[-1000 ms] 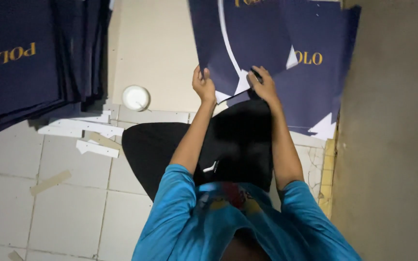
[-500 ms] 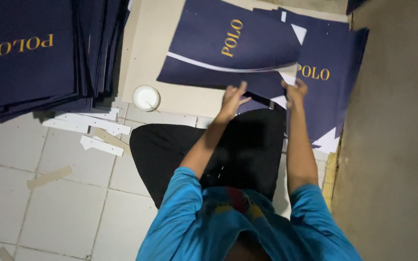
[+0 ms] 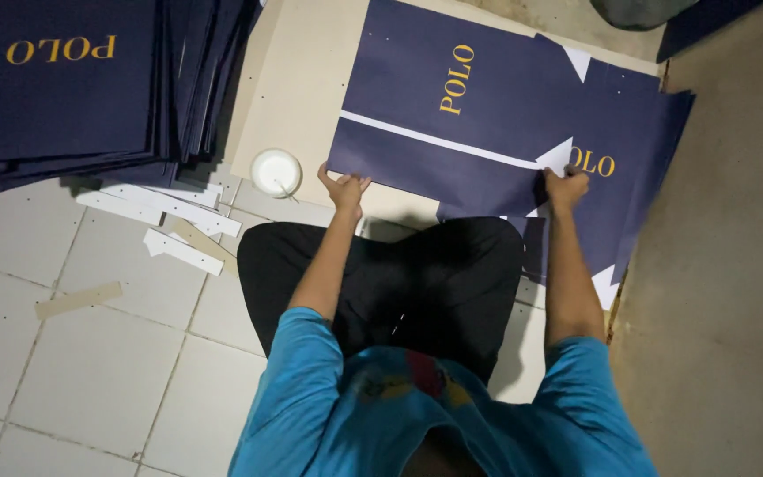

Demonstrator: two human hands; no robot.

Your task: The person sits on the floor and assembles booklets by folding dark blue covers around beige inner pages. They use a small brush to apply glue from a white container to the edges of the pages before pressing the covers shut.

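Under both hands (image 3: 452, 187), flat navy sheet (image 3: 452, 132)

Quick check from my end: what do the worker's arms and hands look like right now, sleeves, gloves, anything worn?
Both arms are bare from above the elbow down. The left hand and right hand wear no gloves, and no watch, ring or band is visible. The short sleeves belong to a bright blue T-shirt with a multicoloured print at the chest, partly hidden. Black trousers cover the legs.
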